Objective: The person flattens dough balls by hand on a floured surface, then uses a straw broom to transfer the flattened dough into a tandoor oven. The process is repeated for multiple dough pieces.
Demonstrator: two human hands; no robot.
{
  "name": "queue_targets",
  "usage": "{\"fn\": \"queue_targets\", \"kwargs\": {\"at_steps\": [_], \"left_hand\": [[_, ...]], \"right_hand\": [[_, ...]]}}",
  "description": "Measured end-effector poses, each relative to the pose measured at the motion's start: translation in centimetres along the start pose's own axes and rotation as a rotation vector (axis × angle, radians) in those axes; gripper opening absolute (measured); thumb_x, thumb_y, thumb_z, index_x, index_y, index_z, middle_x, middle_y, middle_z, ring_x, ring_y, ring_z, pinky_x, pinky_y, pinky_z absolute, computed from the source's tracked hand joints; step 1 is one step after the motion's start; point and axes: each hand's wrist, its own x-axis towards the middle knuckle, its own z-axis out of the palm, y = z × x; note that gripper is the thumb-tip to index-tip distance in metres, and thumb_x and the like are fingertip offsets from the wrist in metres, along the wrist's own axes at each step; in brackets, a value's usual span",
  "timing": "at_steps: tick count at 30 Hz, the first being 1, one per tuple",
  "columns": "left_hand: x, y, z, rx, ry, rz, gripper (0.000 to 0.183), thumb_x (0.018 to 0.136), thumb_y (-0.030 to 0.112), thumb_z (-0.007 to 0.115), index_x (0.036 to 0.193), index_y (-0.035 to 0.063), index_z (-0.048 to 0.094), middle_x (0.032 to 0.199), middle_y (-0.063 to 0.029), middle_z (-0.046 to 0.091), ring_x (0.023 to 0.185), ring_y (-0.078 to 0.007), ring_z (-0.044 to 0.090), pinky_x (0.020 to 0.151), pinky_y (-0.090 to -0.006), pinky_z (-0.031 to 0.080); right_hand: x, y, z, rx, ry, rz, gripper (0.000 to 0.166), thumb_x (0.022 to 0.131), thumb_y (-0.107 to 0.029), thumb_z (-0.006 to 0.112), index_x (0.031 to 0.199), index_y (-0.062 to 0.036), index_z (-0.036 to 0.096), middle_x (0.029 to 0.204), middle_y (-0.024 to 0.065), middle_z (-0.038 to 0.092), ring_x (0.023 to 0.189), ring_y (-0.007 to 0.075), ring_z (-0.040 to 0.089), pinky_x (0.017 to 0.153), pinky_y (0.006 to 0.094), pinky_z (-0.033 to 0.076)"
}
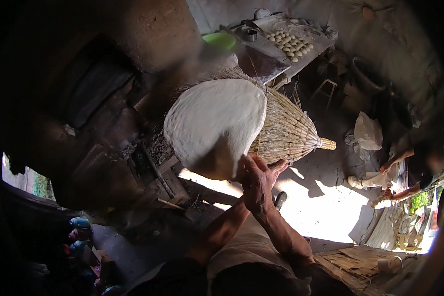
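A large oval sheet of pale dough (214, 118) lies over the wide end of a fan-shaped straw broom (285, 129), whose bound handle points right. My right hand (258, 183) is at the lower right rim of the dough, its fingertips closed on the edge. Behind it my forearms cross. My left hand (278, 167) is mostly hidden by the right one; a few of its fingers show beside the broom's lower edge, and its grip cannot be made out. A shadow falls across the lower part of the dough.
Rows of dough balls (290, 44) lie on a floured table (314, 48) at the top, near a green basin (220, 40). A seated person (399, 174) is at right. A metal rod (157, 172) lies left of the hands, and a stool (327, 88) stands upper right.
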Motion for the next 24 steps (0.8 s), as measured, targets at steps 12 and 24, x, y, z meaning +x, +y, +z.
{"fn": "queue_targets", "kwargs": {"at_steps": [12,24], "left_hand": [[-5.9,0.9,-1.0,-0.003,0.064,0.048,0.048,0.09,0.028,0.081,0.124,-0.0036,0.067,0.12,-0.015,0.07,0.11,-0.024,0.065,0.103,-0.0406,0.052],[-7.2,-5.4,-3.2,0.138,0.316,-0.086,0.045,0.09,0.023,0.083,0.123,-0.0035,0.067,0.119,-0.0139,0.069,0.107,-0.0234,0.066,0.101,-0.0401,0.054]], "right_hand": [[-0.7,0.5,-0.6,-0.012,-0.273,0.026,0.031,0.097,-0.02,0.067,0.109,0.0089,0.066,0.1,0.0072,0.069,0.089,0.0136,0.063,0.079,0.0272,0.052],[5.9,3.7,-8.6,-0.096,-0.353,-0.01,0.024,0.095,-0.015,0.067,0.109,0.0042,0.066,0.091,0.0053,0.066,0.083,0.0126,0.062,0.077,0.0263,0.05]]}}
